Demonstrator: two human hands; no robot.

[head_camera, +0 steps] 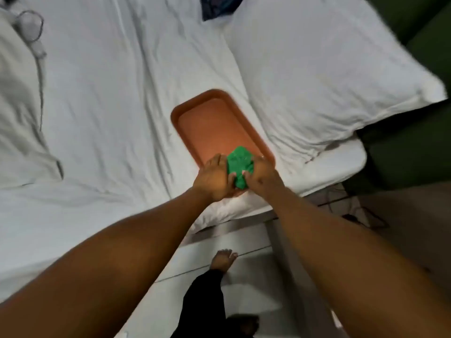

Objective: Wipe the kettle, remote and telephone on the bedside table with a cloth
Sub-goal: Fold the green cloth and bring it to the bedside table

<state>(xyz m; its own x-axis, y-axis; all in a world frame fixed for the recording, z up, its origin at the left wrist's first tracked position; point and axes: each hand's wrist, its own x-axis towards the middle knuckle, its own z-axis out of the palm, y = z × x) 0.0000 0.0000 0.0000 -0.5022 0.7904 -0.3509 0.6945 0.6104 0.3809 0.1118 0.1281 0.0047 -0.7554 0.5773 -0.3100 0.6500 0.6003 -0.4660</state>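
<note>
On a bed point(102, 98) spread with rumpled white sheets, a shallow rectangular orange plastic tray point(210, 123) lies beside a white pillow point(329, 76), bare except at its near end. There a crumpled green cloth point(238, 167) is bunched between both hands, over the tray's near edge. The left hand point(212, 181) and the right hand point(262, 175) are each clenched on the cloth from opposite sides, both bare arms reaching forward from the camera. A bare foot point(223, 259) stands on the pale floor below.

Tray point(214, 118) near end hidden behind hands point(238, 178); dark fabric point(220, 6) cropped.
</note>
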